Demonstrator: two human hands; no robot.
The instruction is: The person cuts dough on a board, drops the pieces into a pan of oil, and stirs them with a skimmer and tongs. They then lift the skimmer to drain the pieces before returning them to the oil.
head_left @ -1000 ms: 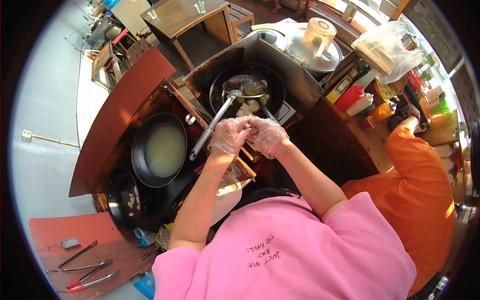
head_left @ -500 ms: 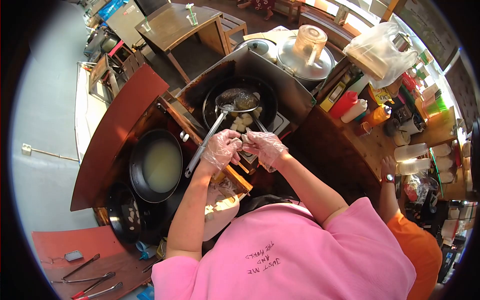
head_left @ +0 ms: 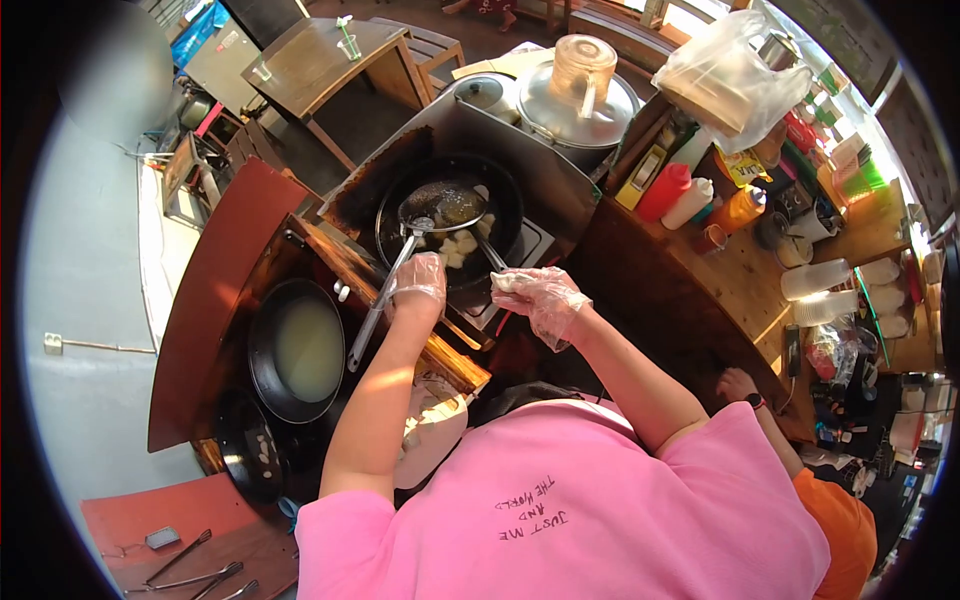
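Note:
My left hand (head_left: 420, 282), in a clear plastic glove, has its fingers curled beside the handle of a wire skimmer (head_left: 440, 207); what it holds, if anything, is hidden. My right hand (head_left: 550, 300), also gloved, pinches a small whitish piece of food (head_left: 503, 283) near the front of the stove. The skimmer rests across a black wok (head_left: 508, 235) of dark oil, its handle sloping down to the left. Several pale food pieces (head_left: 458, 247) lie in the wok. A second metal handle (head_left: 492, 256) sticks out toward my right hand.
A pan of yellowish liquid (head_left: 308, 350) and a smaller dark pan (head_left: 240, 450) stand at left. Metal guards (head_left: 560, 190) surround the stove. Behind is a large lidded pot (head_left: 570, 105). Sauce bottles (head_left: 664, 192) stand on the right counter. A person in an orange sleeve (head_left: 840, 525) is at right.
My hands, close together before, have moved apart; the left went toward the skimmer handle. The whitish piece stays in my right hand. The camera view has shifted. The other person's hand moved lower.

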